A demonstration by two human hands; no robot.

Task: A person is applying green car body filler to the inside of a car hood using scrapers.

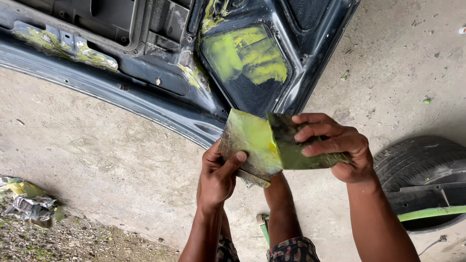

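Note:
Both my hands hold one sheet of sandpaper [252, 140], smeared yellow-green and folded down its middle. My left hand [218, 177] pinches its left half, thumb on top. My right hand [335, 145] grips the darker right half, fingers curled over the upper edge. The sheet is held in the air just below a dark blue car door panel [160, 92], which lies on the concrete floor and has patches of yellow-green filler [247, 56] on it.
A black tyre [427, 165] with a green strip lies at the right. Crumpled paper scraps [26, 204] sit on gravel at the lower left. A green-handled tool [263, 228] lies on the floor between my forearms. My knees show at the bottom edge.

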